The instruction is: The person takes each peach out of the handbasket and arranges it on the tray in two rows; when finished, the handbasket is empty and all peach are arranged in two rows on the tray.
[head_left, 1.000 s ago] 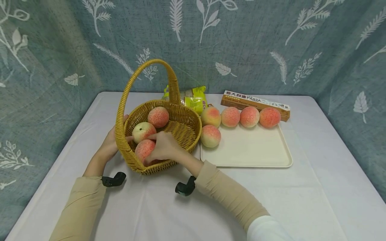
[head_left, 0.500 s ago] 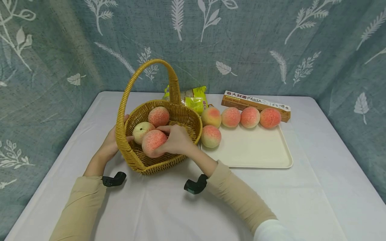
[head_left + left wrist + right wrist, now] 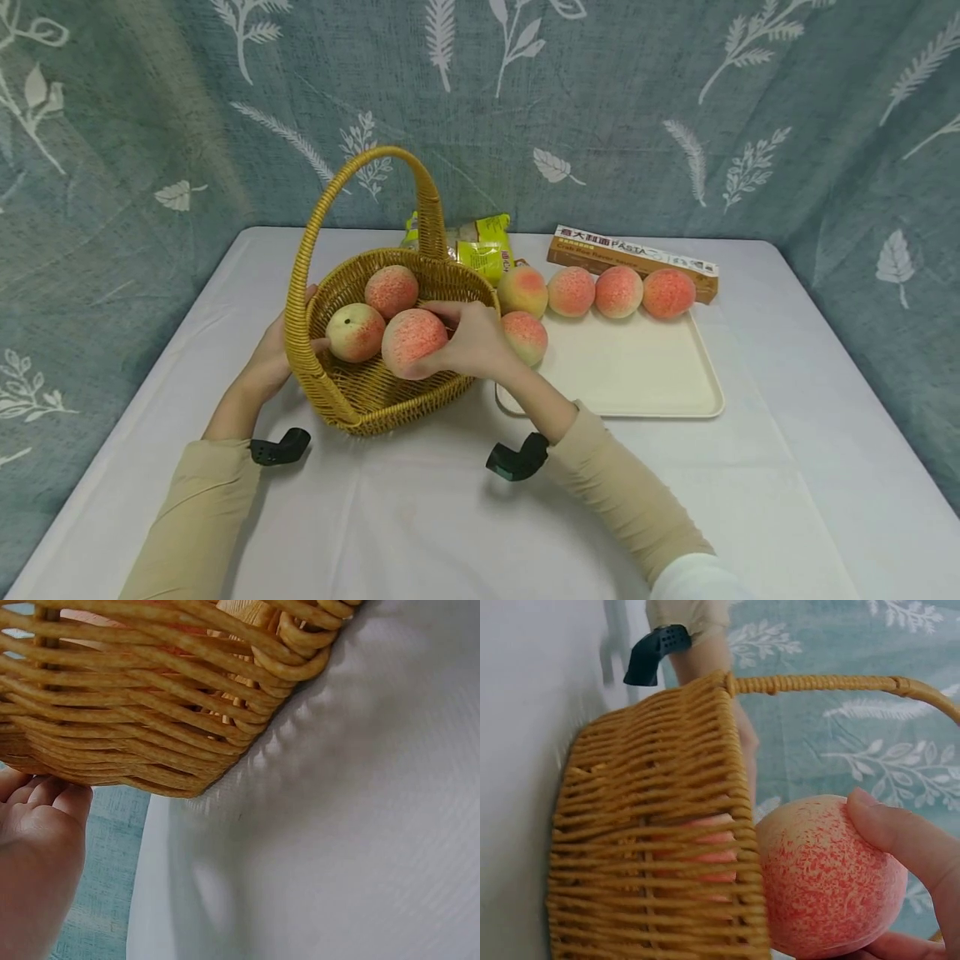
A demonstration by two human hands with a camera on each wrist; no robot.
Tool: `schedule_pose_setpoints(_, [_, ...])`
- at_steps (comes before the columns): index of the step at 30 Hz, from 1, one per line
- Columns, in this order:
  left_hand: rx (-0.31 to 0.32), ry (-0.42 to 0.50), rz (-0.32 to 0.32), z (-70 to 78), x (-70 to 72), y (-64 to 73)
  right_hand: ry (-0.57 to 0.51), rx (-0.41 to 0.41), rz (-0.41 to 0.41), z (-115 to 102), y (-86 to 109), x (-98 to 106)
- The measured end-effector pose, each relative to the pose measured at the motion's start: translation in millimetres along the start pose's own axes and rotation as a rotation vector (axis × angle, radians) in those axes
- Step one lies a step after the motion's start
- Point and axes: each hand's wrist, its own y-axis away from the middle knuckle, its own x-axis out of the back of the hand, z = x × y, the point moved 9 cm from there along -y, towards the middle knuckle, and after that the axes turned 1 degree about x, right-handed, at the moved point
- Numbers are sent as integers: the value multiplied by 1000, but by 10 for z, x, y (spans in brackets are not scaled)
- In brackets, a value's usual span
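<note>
Right hand (image 3: 476, 340): thumb and fingers spread round one red-speckled peach (image 3: 415, 343), firm pinch. That peach is up over the near right part of the wicker basket (image 3: 382, 408); right wrist view puts it above the rim. Left hand (image 3: 272, 358): curled on the basket's left wall, thumb inside, fingers outside. Inside the basket: a red peach (image 3: 392, 291) toward the back, a pale peach (image 3: 352, 332) with a dark spot by the left thumb. Right of the basket: cream tray (image 3: 622, 379), four peaches (image 3: 618, 292) lined up along its far edge, one more peach (image 3: 527, 333) at its left side, partly behind the right hand. Pasta box (image 3: 633, 260) behind the row, yellow-green bag (image 3: 483, 250) behind the basket. White cloth (image 3: 750, 500) under everything.
</note>
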Motion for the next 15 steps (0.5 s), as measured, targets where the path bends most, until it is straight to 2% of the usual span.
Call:
schedule_pose_setpoints(7, [-1, -16, -4, -16, 5, 5, -146, 37, 27, 9, 92, 201])
schedule_pose_setpoints(15, [-29, -7, -4, -6, 4, 19, -180, -31, 54, 134, 174, 488])
